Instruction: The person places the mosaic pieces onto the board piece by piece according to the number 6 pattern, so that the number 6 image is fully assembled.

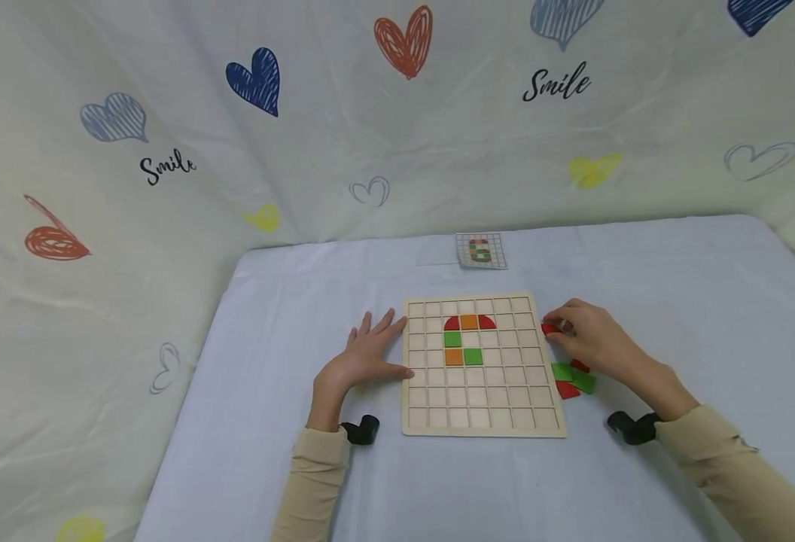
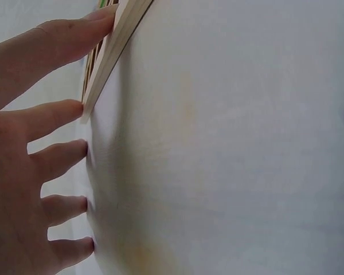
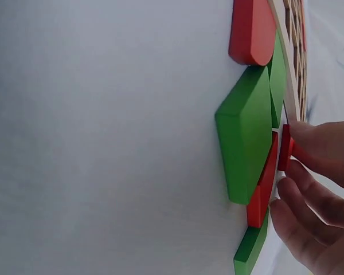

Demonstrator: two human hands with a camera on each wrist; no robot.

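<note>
A wooden grid board lies on the cloth-covered table. In its upper cells sit a red quarter-round tile, another red one, two orange square tiles and two green square tiles. My left hand is spread at the board's left side, thumb and index fingertip touching its edge. Beside the right edge, my right hand pinches a red tile between thumb and fingers; the fingers partly cover its shape.
Loose green tiles and red tiles lie together against the board's right edge, near my right hand. Behind the board is a small card printed with a coloured grid pattern. A white curtain with hearts hangs at the back.
</note>
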